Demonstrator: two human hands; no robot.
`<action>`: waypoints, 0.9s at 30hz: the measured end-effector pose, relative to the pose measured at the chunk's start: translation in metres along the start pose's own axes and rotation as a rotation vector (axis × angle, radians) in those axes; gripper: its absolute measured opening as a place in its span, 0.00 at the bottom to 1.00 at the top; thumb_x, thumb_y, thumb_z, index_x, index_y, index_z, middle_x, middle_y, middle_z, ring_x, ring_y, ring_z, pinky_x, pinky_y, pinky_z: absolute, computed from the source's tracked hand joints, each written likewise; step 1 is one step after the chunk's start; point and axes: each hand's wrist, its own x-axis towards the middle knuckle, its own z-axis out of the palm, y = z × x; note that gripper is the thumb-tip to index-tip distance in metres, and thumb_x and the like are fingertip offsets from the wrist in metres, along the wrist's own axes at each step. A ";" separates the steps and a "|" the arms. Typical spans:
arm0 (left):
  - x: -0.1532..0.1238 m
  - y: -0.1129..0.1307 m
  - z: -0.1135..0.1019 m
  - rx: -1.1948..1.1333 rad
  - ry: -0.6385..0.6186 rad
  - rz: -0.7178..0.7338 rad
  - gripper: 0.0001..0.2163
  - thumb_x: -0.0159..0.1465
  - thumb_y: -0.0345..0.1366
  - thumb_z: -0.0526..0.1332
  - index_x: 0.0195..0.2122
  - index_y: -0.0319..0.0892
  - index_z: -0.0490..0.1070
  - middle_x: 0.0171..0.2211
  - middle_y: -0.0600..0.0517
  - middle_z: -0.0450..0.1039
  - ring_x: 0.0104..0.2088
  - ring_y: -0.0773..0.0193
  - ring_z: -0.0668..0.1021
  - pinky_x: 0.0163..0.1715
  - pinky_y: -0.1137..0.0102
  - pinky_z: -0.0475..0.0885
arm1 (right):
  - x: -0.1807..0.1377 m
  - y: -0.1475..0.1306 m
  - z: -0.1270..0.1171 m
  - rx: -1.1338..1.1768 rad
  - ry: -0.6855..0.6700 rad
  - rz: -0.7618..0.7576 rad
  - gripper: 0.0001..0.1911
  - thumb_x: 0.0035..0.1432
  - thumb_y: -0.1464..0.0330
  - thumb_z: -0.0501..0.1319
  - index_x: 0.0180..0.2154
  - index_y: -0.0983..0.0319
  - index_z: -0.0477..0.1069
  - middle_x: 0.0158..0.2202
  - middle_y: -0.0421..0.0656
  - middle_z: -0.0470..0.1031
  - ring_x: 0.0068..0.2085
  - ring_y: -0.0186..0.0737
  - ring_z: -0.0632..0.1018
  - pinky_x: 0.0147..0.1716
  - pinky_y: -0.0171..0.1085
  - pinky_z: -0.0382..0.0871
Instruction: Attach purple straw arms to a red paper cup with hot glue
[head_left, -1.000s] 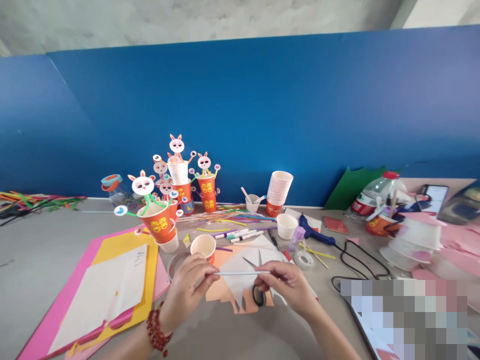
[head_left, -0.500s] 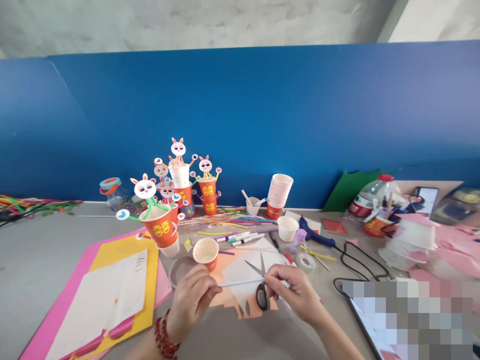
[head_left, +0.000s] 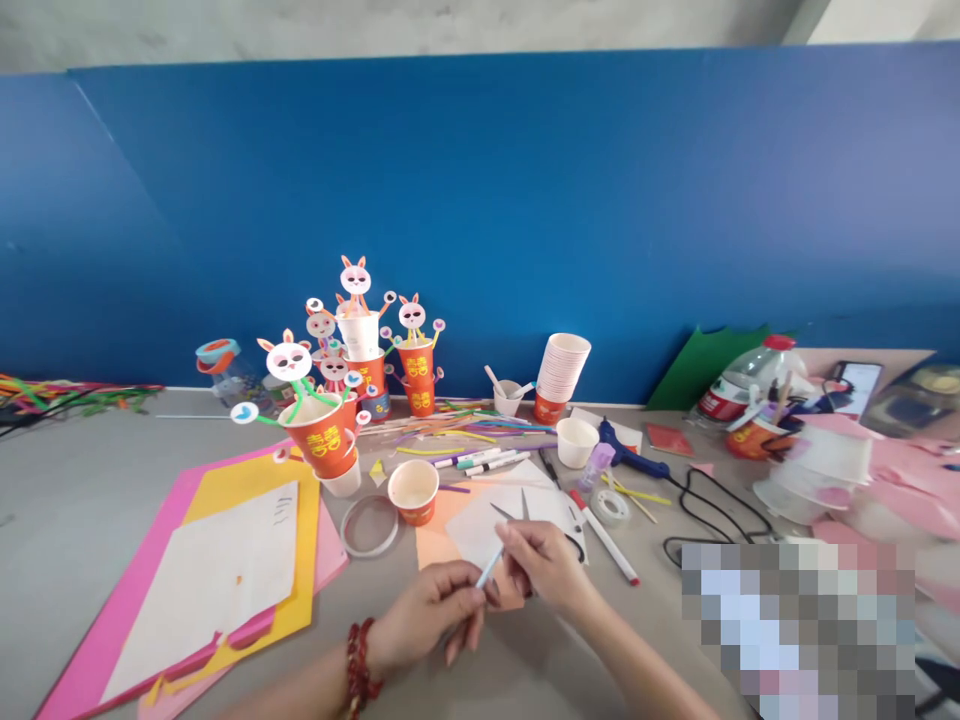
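Note:
My left hand [head_left: 435,610] and my right hand [head_left: 544,570] are close together above the front of the table. Between their fingertips is a thin pale blue pipe cleaner [head_left: 490,568], slanting up to the right, pinched at both ends of its visible part. The rest of it is hidden by my fingers. Just behind my right hand, scissors [head_left: 517,512] lie with blades apart on white paper [head_left: 476,525]; the hand covers part of them. Orange paper [head_left: 431,545] lies under that. A paper cup [head_left: 413,490] and a tape roll [head_left: 369,527] stand beyond my left hand.
Rabbit-faced cup figures [head_left: 322,435] stand at the back left. Coloured sheets [head_left: 304,560] lie at the left. Markers [head_left: 491,460], stacked cups [head_left: 562,370], a glue gun [head_left: 630,462] with its cable, a red-tipped marker [head_left: 609,540] and a bottle [head_left: 742,385] spread behind and right.
My hands have come closer together, the left moving right and down. The pipe cleaner, stretched nearly level before, is now tilted with a shorter part showing. The view has dipped slightly.

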 end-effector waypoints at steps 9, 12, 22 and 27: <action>0.003 -0.008 0.003 -0.412 -0.125 -0.021 0.11 0.65 0.40 0.59 0.44 0.41 0.62 0.31 0.50 0.76 0.14 0.72 0.70 0.17 0.73 0.72 | -0.002 0.018 0.019 0.099 -0.018 -0.020 0.20 0.59 0.51 0.61 0.30 0.60 0.63 0.19 0.34 0.68 0.20 0.30 0.68 0.20 0.28 0.60; 0.001 -0.004 0.003 -0.424 -0.067 -0.111 0.10 0.67 0.43 0.57 0.42 0.42 0.62 0.23 0.58 0.69 0.10 0.78 0.53 0.09 0.80 0.57 | -0.004 0.025 0.027 0.138 -0.022 0.018 0.20 0.59 0.50 0.61 0.32 0.60 0.63 0.18 0.33 0.67 0.18 0.30 0.67 0.18 0.28 0.59; 0.000 0.001 -0.004 -0.515 -0.015 -0.216 0.11 0.66 0.46 0.55 0.33 0.44 0.59 0.17 0.63 0.56 0.12 0.76 0.44 0.10 0.78 0.40 | 0.035 0.014 -0.014 -0.455 0.072 -0.090 0.21 0.71 0.59 0.44 0.33 0.62 0.69 0.24 0.41 0.76 0.24 0.35 0.76 0.24 0.30 0.68; 0.000 0.001 -0.001 -0.504 -0.037 -0.194 0.12 0.66 0.46 0.56 0.33 0.45 0.58 0.18 0.62 0.60 0.10 0.76 0.47 0.08 0.79 0.44 | 0.103 -0.003 -0.028 -0.756 0.046 -0.157 0.11 0.65 0.68 0.55 0.41 0.60 0.76 0.43 0.46 0.80 0.43 0.44 0.79 0.42 0.37 0.70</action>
